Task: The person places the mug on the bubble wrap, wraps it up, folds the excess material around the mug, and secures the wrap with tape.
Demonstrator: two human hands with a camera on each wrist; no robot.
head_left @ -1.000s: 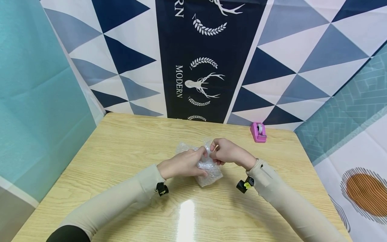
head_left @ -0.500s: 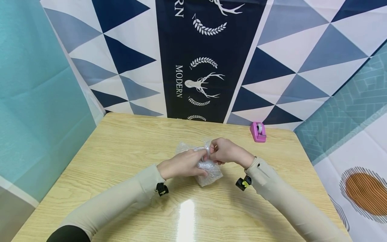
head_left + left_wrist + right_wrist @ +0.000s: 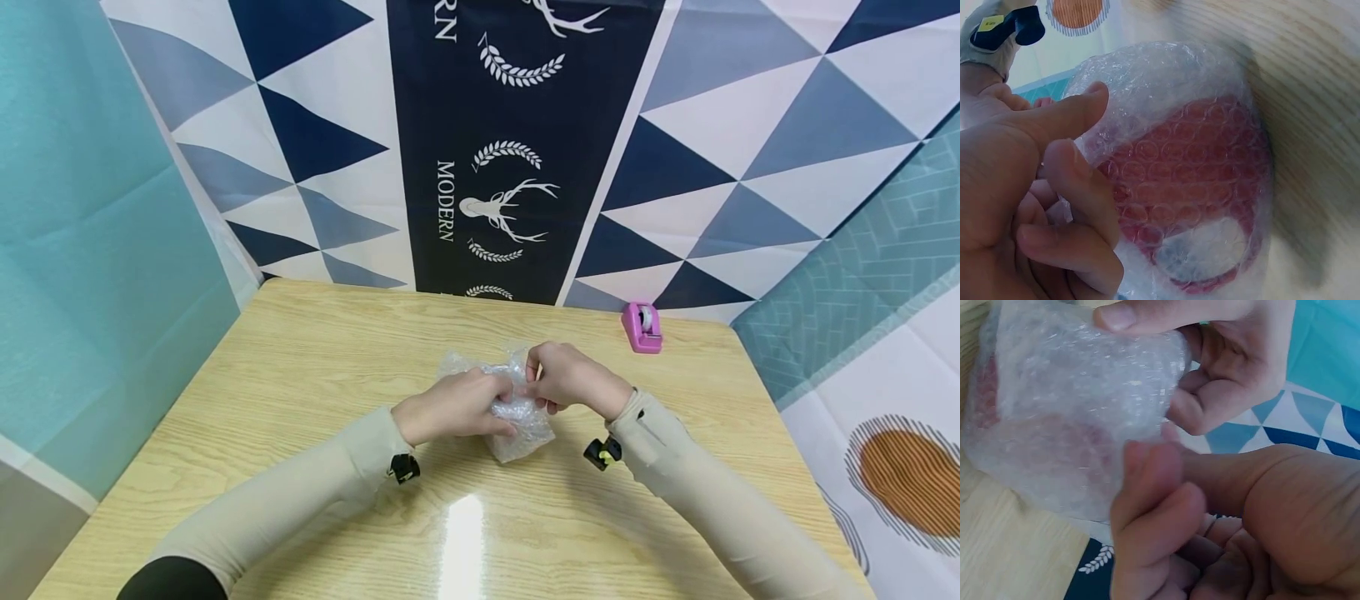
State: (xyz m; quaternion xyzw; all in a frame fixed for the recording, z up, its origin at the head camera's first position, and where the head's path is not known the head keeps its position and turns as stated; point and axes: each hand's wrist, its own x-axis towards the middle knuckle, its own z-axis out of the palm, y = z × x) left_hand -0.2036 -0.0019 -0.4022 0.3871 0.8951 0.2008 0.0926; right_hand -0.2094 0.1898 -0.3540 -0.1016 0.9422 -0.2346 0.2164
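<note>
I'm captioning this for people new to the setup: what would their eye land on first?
Probably the white deer print on the dark panel behind the table. Next, the left hand and right hand meet mid-table at bubble wrap, with something red visible through it in the left wrist view. The pink tape dispenser stands out near the table's far right corner.

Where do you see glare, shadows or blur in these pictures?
Head view: a bright glare streak and soft shadows on the wooden table; left wrist view: the table's grain looks smeared, with a shadow beside the bubble wrap; right wrist view: the right hand looks soft, and the bubble wrap shows small shiny glints.
</note>
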